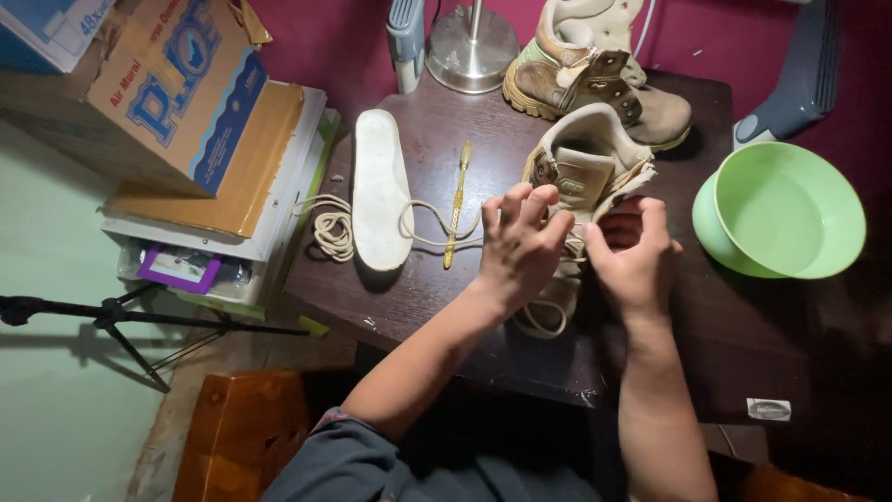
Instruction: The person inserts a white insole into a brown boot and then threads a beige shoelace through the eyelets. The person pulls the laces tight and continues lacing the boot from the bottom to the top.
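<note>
A tan boot [585, 167] lies on the dark wooden table [725, 325] with its opening toward me. My left hand [516, 246] rests on the boot's left side, fingers curled over its lace area. My right hand [632, 256] grips the boot's right flap and tongue. A cream lace [544, 321] hangs in a loop below my hands. A second tan boot [595, 79] stands behind the first one.
A white insole [379, 191], a coiled cream lace [333, 228] and a thin yellow tool [455, 200] lie left of the boot. A green bowl [780, 209] sits at right. Cardboard boxes [177, 93] stack at left; a lamp base [471, 46] stands behind.
</note>
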